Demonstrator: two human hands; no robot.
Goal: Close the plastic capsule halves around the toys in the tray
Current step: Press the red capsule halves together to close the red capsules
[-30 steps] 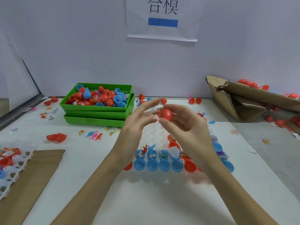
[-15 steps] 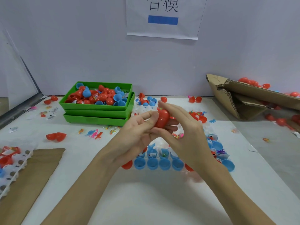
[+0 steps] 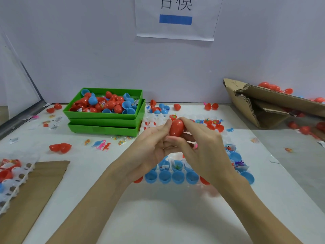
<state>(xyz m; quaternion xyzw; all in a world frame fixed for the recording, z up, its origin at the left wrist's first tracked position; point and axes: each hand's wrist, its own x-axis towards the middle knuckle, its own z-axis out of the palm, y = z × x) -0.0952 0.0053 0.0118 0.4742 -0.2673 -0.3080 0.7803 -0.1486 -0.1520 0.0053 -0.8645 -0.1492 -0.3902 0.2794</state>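
We see a red capsule (image 3: 177, 128), egg-shaped and of smooth glossy plastic, held in the air above the far part of the tray (image 3: 152, 122). Its long axis stands nearly upright, leaning a little to the right at the top, and its rounder end points up and away from us. The left hand (image 3: 152, 147) grips it from the left, fingertips curled against its side. The right hand (image 3: 202, 147) grips it from the right, a finger bent over the top and the thumb pressed under its lower end. We see the two hands meet around the capsule, so it sits between their fingertips.

The tray is pale, translucent plastic moulded into round pockets. In its near rows stand blue halves (image 3: 165, 176), open cups facing up, some with small toys inside; red halves (image 3: 215, 127) sit in the far rows. Left of the hands, stacked green bins (image 3: 105, 123) of rigid plastic hold loose red and blue halves. A torn corrugated cardboard box (image 3: 260, 110) lies to the right.
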